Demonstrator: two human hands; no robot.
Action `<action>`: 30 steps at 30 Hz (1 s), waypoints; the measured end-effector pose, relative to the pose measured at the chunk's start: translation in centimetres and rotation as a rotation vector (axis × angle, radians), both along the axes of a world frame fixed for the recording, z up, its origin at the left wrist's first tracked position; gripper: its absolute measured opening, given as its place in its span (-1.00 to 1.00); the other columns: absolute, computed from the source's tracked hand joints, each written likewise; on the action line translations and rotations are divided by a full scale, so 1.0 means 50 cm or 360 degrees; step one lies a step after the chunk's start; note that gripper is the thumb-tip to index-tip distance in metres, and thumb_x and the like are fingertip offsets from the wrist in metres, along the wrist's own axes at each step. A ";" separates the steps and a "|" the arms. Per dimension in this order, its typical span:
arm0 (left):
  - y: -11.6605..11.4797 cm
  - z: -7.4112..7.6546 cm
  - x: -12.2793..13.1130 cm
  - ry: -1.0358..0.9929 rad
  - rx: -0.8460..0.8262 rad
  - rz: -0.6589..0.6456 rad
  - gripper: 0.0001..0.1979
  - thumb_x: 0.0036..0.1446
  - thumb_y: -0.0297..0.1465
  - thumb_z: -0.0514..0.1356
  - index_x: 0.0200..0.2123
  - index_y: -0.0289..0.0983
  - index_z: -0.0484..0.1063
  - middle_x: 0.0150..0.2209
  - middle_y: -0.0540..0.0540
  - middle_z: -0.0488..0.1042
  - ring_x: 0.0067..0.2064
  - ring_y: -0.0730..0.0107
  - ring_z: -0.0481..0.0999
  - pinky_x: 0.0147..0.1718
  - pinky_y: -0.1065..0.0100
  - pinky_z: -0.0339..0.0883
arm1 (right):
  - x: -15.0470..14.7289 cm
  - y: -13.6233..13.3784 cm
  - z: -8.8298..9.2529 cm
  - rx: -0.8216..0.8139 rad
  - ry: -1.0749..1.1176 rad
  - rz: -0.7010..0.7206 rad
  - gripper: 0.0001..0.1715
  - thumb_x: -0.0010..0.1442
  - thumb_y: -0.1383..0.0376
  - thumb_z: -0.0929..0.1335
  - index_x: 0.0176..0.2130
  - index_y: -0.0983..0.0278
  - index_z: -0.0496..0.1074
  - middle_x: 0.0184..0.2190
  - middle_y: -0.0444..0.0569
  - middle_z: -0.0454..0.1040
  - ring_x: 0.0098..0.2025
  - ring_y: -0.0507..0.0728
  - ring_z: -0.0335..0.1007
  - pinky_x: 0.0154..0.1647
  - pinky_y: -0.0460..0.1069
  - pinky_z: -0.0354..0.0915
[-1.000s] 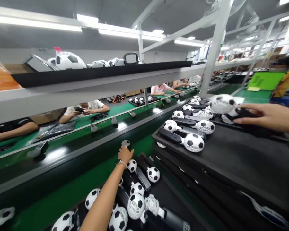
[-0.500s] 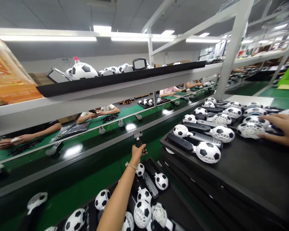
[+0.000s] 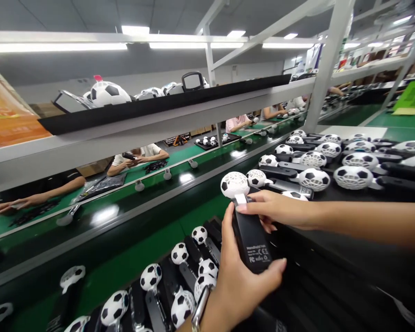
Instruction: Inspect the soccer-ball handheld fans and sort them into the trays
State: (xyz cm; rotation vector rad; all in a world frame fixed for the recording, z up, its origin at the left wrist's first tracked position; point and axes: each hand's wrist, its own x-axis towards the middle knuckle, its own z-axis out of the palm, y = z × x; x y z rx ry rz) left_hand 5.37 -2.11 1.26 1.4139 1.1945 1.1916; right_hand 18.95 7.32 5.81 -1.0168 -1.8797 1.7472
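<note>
A handheld fan (image 3: 252, 235) with a black handle is between my two hands, its lettered side facing me. Its white football-patterned head (image 3: 235, 184) points up and away. My left hand (image 3: 233, 276) wraps around the lower handle, fingers along the left side and thumb near the bottom end. My right hand (image 3: 268, 207) pinches the upper handle by the white neck, thumb in front. Below and left of my hands, several more football fans (image 3: 151, 276) lie in rows on a tray. Part of that tray is hidden behind my left hand.
To the right, a stacked black tray (image 3: 318, 207) carries rows of football fans. A green conveyor belt (image 3: 124, 240) runs across, with fans (image 3: 72, 276) on it. A metal shelf (image 3: 159, 122) spans above. Co-workers' hands (image 3: 27, 201) are at the far side.
My left hand has come back from over the belt, and my right hand has left the right tray. Both now hold one fan in front of me. The view has shifted slightly.
</note>
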 end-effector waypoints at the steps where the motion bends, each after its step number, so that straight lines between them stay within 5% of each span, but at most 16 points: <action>1: -0.006 -0.004 -0.004 0.0049 0.0013 -0.0019 0.03 -0.07 -0.25 0.36 0.25 0.13 -0.33 0.34 -0.07 -0.11 0.15 0.08 0.32 0.19 0.08 0.18 | -0.006 0.002 -0.003 -0.0020 -0.0009 -0.0002 -0.56 0.13 -0.02 0.33 -0.33 0.34 0.33 -0.70 -0.22 0.25 -0.68 -0.07 0.18 -0.69 -0.20 0.05; 8: -0.024 -0.024 -0.032 -0.0039 0.0042 -0.0128 0.11 -0.09 -0.30 0.38 0.27 0.00 -0.41 0.32 -0.14 0.02 0.35 0.18 -0.04 0.29 0.21 -0.01 | -0.019 -0.009 -0.001 0.0047 0.0097 0.0045 -0.34 0.24 -0.07 0.15 -0.60 0.35 0.32 -0.75 -0.09 0.30 -0.72 -0.05 0.19 -0.71 -0.16 0.07; 18: -0.031 -0.031 -0.046 -0.0125 0.0133 -0.0190 0.19 -0.16 -0.37 0.42 0.28 -0.01 -0.44 0.27 -0.17 0.16 0.34 0.18 -0.01 0.23 0.23 0.14 | -0.029 -0.033 0.011 0.0159 0.0101 0.0118 -0.33 0.25 -0.09 0.12 -0.61 0.32 0.31 -0.76 -0.10 0.30 -0.72 -0.05 0.19 -0.70 -0.14 0.09; 21: -0.036 -0.038 -0.043 -0.0214 0.0184 -0.0054 0.19 -0.21 -0.38 0.45 0.29 -0.01 -0.34 0.30 -0.18 0.10 0.33 0.10 0.03 0.24 0.17 0.13 | -0.034 -0.041 0.011 0.0188 0.0082 0.0118 -0.52 0.16 -0.05 0.28 -0.43 0.31 0.36 -0.69 -0.16 0.35 -0.65 -0.03 0.27 -0.65 -0.15 0.15; 24: -0.037 -0.060 -0.045 -0.0164 0.0306 0.0041 0.20 -0.25 -0.33 0.46 0.29 0.01 -0.31 0.34 -0.17 -0.01 0.32 -0.01 0.06 0.23 0.02 0.14 | -0.038 -0.063 0.014 0.0265 0.0105 0.0203 -0.57 -0.02 0.14 0.46 -0.19 0.29 0.36 -0.37 -0.11 0.49 -0.30 0.09 0.45 -0.32 -0.07 0.37; 27: -0.024 -0.085 -0.060 0.0014 0.0625 0.0146 0.20 -0.31 -0.18 0.45 0.29 0.02 -0.25 0.37 -0.23 -0.15 0.20 -0.12 0.27 0.10 -0.05 0.31 | -0.037 -0.071 0.031 0.0679 0.0083 0.0113 -0.61 0.02 0.15 0.44 -0.18 0.28 0.37 -0.23 -0.04 0.50 -0.14 0.18 0.43 -0.11 0.03 0.38; 30: -0.001 -0.093 -0.096 0.0100 0.0882 0.0240 -0.03 -0.16 -0.08 0.36 0.25 0.06 -0.10 0.38 -0.26 -0.32 -0.07 0.08 0.50 -0.18 0.09 0.50 | -0.035 -0.022 0.085 0.1484 0.0232 -0.0516 -0.53 0.09 0.08 0.39 -0.08 0.28 0.32 -0.24 0.02 0.51 -0.24 0.16 0.45 -0.24 0.01 0.39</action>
